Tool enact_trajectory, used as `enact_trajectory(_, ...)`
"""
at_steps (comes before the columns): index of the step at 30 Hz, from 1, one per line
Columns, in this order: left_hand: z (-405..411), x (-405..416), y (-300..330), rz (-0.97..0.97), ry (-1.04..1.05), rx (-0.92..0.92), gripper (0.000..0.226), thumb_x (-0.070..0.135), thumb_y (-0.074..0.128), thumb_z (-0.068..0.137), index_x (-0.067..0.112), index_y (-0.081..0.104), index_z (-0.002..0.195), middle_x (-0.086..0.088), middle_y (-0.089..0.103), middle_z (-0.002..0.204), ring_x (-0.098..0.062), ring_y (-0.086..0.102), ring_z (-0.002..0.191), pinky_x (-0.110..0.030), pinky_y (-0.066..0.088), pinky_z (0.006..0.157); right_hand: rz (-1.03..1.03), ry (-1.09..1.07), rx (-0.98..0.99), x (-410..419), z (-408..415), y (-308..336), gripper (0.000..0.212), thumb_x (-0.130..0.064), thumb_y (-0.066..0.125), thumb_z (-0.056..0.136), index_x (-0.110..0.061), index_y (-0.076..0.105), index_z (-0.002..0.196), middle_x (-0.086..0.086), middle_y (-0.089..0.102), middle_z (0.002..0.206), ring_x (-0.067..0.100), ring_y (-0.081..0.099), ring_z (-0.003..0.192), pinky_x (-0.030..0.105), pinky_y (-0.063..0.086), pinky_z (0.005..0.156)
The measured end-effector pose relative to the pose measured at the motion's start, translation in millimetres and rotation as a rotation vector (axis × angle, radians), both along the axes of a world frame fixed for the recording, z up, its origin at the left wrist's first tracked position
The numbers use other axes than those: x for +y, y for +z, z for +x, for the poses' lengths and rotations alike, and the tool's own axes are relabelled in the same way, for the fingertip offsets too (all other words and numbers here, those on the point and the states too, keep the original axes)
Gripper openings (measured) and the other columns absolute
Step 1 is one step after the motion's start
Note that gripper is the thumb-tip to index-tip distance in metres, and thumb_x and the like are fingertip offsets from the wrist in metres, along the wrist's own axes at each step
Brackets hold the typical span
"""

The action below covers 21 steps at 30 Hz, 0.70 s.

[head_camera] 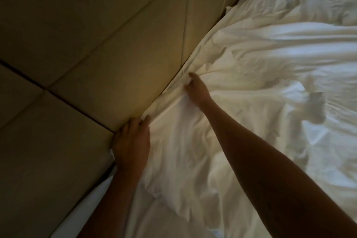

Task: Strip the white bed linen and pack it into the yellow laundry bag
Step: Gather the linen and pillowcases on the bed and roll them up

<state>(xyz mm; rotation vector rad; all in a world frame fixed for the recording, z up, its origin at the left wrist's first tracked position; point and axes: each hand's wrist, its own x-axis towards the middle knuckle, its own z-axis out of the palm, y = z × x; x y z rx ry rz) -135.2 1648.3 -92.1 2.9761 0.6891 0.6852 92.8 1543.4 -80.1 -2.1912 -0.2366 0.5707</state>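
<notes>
Against padded headboard [116,54] — both hands [133,141] gripping white sheet [251,83].

The padded headboard [100,48] walls off the head edge of the bed [270,141], leaving only a thin seam where the sheet [251,60] meets it. The left hand [131,141] and right hand [197,89] both sit at that seam. Toward the bed's middle, the rumpled sheet lies low, with open room above it.
</notes>
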Motion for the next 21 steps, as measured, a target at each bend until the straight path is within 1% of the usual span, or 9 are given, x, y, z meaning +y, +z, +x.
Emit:
enact_trajectory(2,-3.7,-16.0,-5.0,-0.087,-0.029,0.077,0.042,0.029,0.049,0.095,0.015,0.062,0.132,-0.012,0.065,0.115,-0.033,0.061,0.096,-0.045,0.046,0.080,-0.130,0.123,-0.010,-5.6,-8.5,-5.8,0.063,-0.021,0.055,0.100,-0.007,0.027,0.154,0.017,0.056,0.134,0.031,0.050,0.129,0.033,0.034,0.106)
enact_trajectory(4,-6.9,-37.9,0.1,-0.168,-0.123,0.071,0.049,0.035,0.040,0.100,0.013,0.056,0.140,-0.014,0.058,0.134,-0.034,0.055,0.121,-0.051,0.042,0.099,-0.049,0.115,-0.002,-16.2,-18.5,-3.8,0.062,-0.025,0.052,0.102,-0.012,0.024,0.156,0.017,0.056,0.137,0.031,0.051,0.129,0.033,0.035,0.106)
enact_trajectory(6,-9.1,-58.4,3.1,-0.236,-0.275,0.057,0.049,0.036,0.038,0.102,0.012,0.054,0.142,-0.013,0.054,0.142,-0.031,0.049,0.133,-0.051,0.039,0.109,0.021,0.042,-0.101,-32.9,-33.0,4.8,0.054,-0.026,0.049,0.104,-0.015,0.032,0.153,0.014,0.058,0.138,0.028,0.053,0.128,0.033,0.038,0.106)
enact_trajectory(8,-9.2,-76.7,-2.5,-0.301,-0.409,0.114,0.050,0.038,0.033,0.105,0.013,0.054,0.142,-0.012,0.054,0.144,-0.029,0.049,0.136,-0.050,0.038,0.112,-0.001,-0.067,-0.236,-61.2,-48.9,6.9,0.047,-0.026,0.047,0.104,-0.011,0.043,0.148,0.012,0.059,0.138,0.027,0.053,0.129,0.033,0.038,0.107)
enact_trajectory(10,-10.6,-94.1,-13.7,-0.339,-0.486,0.252,0.056,0.045,0.022,0.107,0.016,0.053,0.143,-0.011,0.053,0.146,-0.029,0.047,0.137,-0.050,0.034,0.114,-0.125,-0.141,-0.349,-98.9,-67.9,1.8,0.046,-0.030,0.043,0.102,-0.007,0.050,0.142,0.014,0.057,0.140,0.029,0.047,0.135,0.037,0.032,0.113)
enact_trajectory(13,-11.0,-116.8,-27.5,-0.326,-0.462,0.435,0.064,0.053,0.012,0.104,0.023,0.053,0.144,-0.011,0.052,0.148,-0.030,0.045,0.139,-0.054,0.028,0.112,-0.326,-0.212,-0.462,-161.3,-96.4,-11.6,0.057,-0.036,0.037,0.095,-0.004,0.055,0.138,0.017,0.054,0.143,0.034,0.041,0.140,0.045,0.024,0.118)
enact_trajectory(16,-9.7,-133.0,-35.0,-0.291,-0.370,0.488,0.064,0.055,0.019,0.102,0.022,0.057,0.141,-0.013,0.052,0.147,-0.034,0.046,0.138,-0.059,0.032,0.109,-0.522,-0.225,-0.465,-220.5,-135.3,-28.2,0.063,-0.043,0.030,0.094,-0.008,0.051,0.142,0.018,0.046,0.149,0.036,0.037,0.143,0.049,0.020,0.118)
enact_trajectory(18,-8.2,-143.4,-34.8,-0.296,-0.319,0.504,0.061,0.050,0.030,0.097,0.016,0.060,0.138,-0.017,0.055,0.143,-0.039,0.050,0.133,-0.064,0.034,0.105,-0.604,-0.204,-0.427,-253.8,-165.3,-37.5,0.062,-0.045,0.030,0.095,-0.010,0.051,0.142,0.017,0.046,0.149,0.037,0.040,0.141,0.053,0.024,0.116)
enact_trajectory(21,-13.4,-167.6,-27.7,-0.383,-0.266,0.525,0.067,0.049,0.025,0.096,0.009,0.052,0.143,-0.024,0.049,0.145,-0.046,0.046,0.134,-0.068,0.033,0.105,-0.657,-0.196,-0.358,-298.5,-210.2,-47.7,0.061,-0.048,0.029,0.097,-0.015,0.050,0.144,0.015,0.047,0.150,0.035,0.042,0.140,0.052,0.030,0.114)
